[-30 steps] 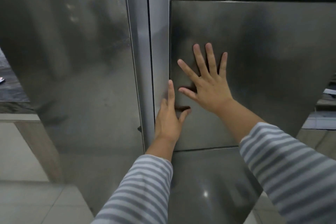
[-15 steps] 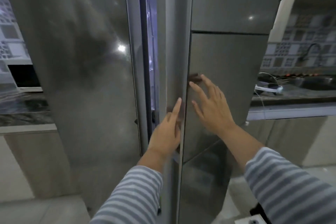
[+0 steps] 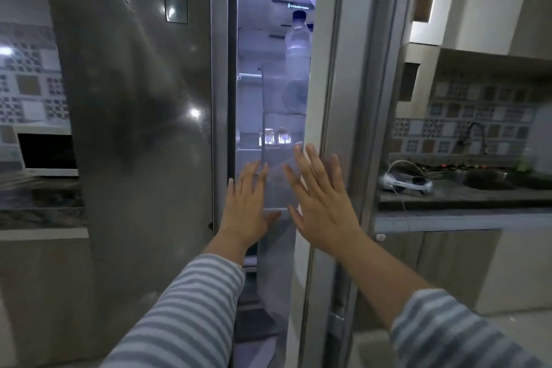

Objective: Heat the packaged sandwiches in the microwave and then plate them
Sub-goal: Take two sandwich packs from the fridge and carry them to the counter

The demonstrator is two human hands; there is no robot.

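Observation:
A tall steel fridge fills the view. Its right door [image 3: 352, 98] stands ajar, seen edge-on, and the lit inside shows through the gap. My left hand [image 3: 248, 206] is spread open in front of the gap, fingers up, holding nothing. My right hand [image 3: 321, 203] is also spread, its fingers by the inner edge of the right door. A clear water bottle [image 3: 297, 47] with a blue cap stands in the door shelf. Two small jars [image 3: 276, 136] sit lower on a shelf. No packaged sandwiches are visible. A white microwave [image 3: 47, 155] sits on the counter at the left.
The fridge's left door [image 3: 134, 128] is closed. On the right, a dark counter [image 3: 463, 197] carries a white device with a cable [image 3: 404, 180] and a sink with a tap [image 3: 487, 179]. Patterned tiles line the wall behind. Pale floor lies below.
The right fridge door has swung from closed to ajar, exposing the lit interior. Both hands have come off the door face and now hover spread at the gap.

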